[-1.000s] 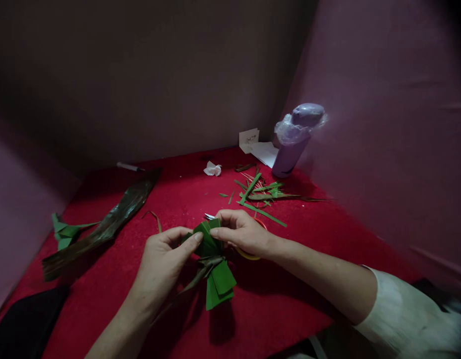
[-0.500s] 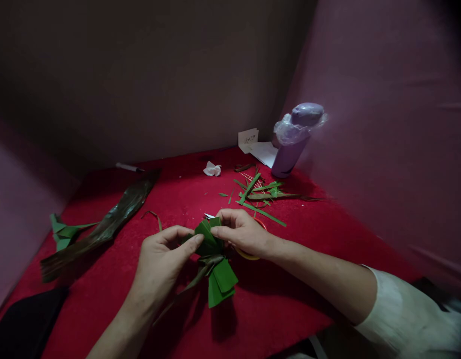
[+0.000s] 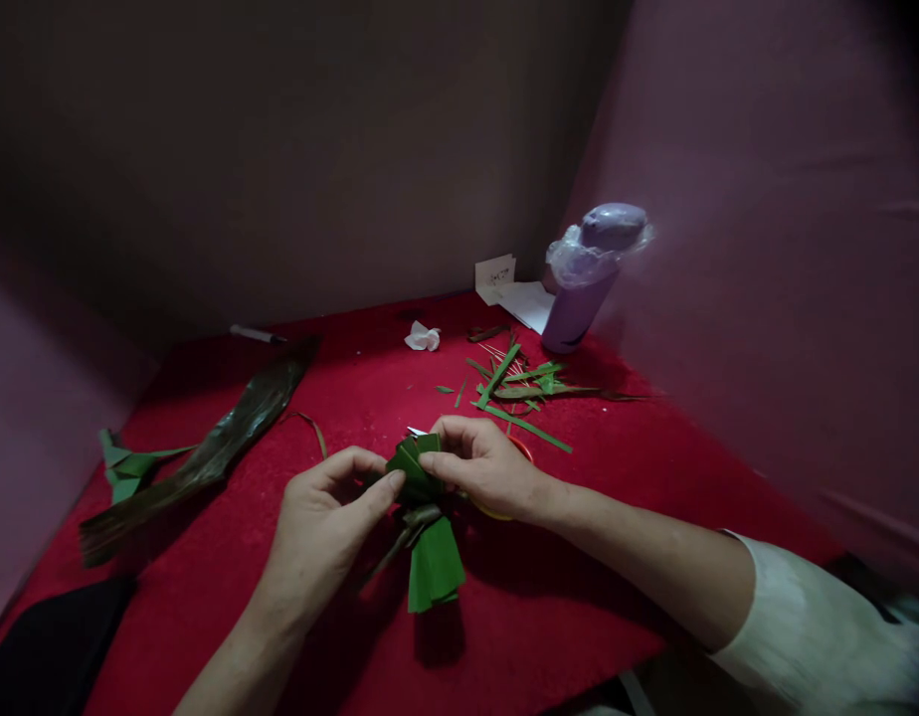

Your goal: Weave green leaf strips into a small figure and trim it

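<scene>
Both my hands meet over the middle of a red cloth table [image 3: 624, 477]. Between them is a folded green leaf piece [image 3: 422, 517], with flat green strips hanging down from its lower end. My left hand [image 3: 325, 522] pinches its left side with thumb and forefinger. My right hand [image 3: 478, 462] grips its top right, fingers curled round the folds. A yellow and red ring-shaped object [image 3: 504, 509] lies on the cloth under my right wrist, mostly hidden. A small metal tip [image 3: 416, 432] pokes out just behind the leaf.
A long dark leaf [image 3: 206, 452] and green folded scraps [image 3: 127, 467] lie at left. Cut leaf strips [image 3: 523, 388] lie behind my hands. A lilac bottle [image 3: 586, 278] in plastic, white paper [image 3: 515, 288], a crumpled tissue [image 3: 424, 338] and a pen [image 3: 257, 334] sit at the back. Walls close in.
The hanging green strips have swung together into a narrower bundle under my hands. Both hands keep their hold and have hardly moved.
</scene>
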The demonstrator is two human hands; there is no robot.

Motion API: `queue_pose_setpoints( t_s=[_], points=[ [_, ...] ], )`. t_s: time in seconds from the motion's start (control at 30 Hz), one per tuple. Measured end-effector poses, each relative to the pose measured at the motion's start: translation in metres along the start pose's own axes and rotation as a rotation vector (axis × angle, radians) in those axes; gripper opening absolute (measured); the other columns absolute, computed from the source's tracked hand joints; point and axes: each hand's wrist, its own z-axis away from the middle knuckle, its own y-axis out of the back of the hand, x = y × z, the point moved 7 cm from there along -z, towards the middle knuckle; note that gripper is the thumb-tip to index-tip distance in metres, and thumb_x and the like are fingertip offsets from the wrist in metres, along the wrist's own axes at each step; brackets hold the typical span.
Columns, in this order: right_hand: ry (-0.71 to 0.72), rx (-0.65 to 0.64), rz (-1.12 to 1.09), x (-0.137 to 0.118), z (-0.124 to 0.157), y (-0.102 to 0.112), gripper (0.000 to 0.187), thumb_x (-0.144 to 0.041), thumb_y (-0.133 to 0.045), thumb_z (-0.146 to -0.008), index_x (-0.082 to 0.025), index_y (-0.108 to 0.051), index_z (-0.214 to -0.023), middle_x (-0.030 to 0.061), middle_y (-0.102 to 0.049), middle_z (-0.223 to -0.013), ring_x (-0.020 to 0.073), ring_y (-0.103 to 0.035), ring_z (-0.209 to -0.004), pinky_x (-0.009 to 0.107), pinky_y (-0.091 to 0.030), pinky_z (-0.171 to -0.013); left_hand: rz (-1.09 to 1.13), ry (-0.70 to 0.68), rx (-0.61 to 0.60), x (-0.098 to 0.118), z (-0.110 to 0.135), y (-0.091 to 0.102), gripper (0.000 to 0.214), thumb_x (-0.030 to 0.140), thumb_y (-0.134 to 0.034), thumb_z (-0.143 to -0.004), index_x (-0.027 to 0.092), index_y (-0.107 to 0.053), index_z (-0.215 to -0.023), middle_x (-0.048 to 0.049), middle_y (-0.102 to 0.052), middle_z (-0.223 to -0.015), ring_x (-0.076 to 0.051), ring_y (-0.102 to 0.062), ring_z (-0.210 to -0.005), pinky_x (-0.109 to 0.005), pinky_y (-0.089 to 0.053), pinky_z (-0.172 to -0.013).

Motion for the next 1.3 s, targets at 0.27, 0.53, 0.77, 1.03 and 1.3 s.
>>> queue_pose_setpoints(
  t_s=[0.27, 0.53, 0.77, 1.03, 1.3],
  points=[
    [0.065, 0.031, 0.149, -0.007, 0.004, 0.001, 0.018, -0.027, -0.056, -0.077, -0.018, -0.045, -0.066, -0.0047, -0.042, -0.061, 0.0089, -0.04, -0.056, 0.022, -0.03, -0.05, 0.013, -0.068, -0.045, 0.005, 0.0, -0.004, 0.01, 0.027, -0.073, -0.07, 0.021, -0.073, -0.079, -0.0016, -0.072, -0.079, -0.016, -0.064, -0.072, -0.026, -0.05, -0.069],
    [0.154, 0.088, 0.195, -0.016, 0.004, 0.006, 0.015, -0.024, -0.055, -0.079, -0.018, -0.048, -0.068, -0.0041, -0.045, -0.063, 0.0092, -0.04, -0.059, 0.022, -0.033, -0.054, 0.006, -0.215, -0.056, 0.019, 0.004, -0.005, 0.004, 0.021, -0.073, -0.069, 0.023, -0.075, -0.072, -0.0002, -0.068, -0.074, -0.014, -0.061, -0.07, -0.022, -0.047, -0.064],
    [0.152, 0.084, 0.191, -0.014, 0.005, 0.007, 0.016, -0.025, -0.056, -0.08, -0.017, -0.05, -0.069, -0.0041, -0.045, -0.063, 0.0094, -0.041, -0.059, 0.022, -0.033, -0.054, -0.021, -0.162, -0.019, 0.014, 0.003, -0.002, 0.008, 0.027, -0.071, -0.073, 0.021, -0.073, -0.079, -0.0015, -0.071, -0.08, -0.014, -0.062, -0.073, -0.024, -0.049, -0.069],
    [0.074, 0.017, -0.013, -0.001, 0.003, 0.001, 0.018, -0.028, -0.06, -0.079, -0.017, -0.051, -0.069, -0.0049, -0.048, -0.062, 0.0078, -0.042, -0.054, 0.021, -0.032, -0.049, 0.106, 0.043, 0.003, 0.002, 0.003, -0.003, 0.018, 0.034, -0.074, -0.07, 0.018, -0.067, -0.076, -0.0007, -0.07, -0.069, -0.014, -0.063, -0.06, -0.024, -0.051, -0.056],
    [-0.02, -0.043, -0.155, 0.005, -0.001, -0.003, 0.021, -0.031, -0.066, -0.074, -0.016, -0.052, -0.068, -0.0058, -0.05, -0.058, 0.0065, -0.046, -0.049, 0.019, -0.035, -0.046, 0.303, 0.122, -0.013, 0.003, 0.005, -0.01, 0.023, 0.028, -0.081, -0.062, 0.017, -0.065, -0.074, -0.0005, -0.072, -0.067, -0.015, -0.067, -0.058, -0.025, -0.056, -0.057]
  ],
)
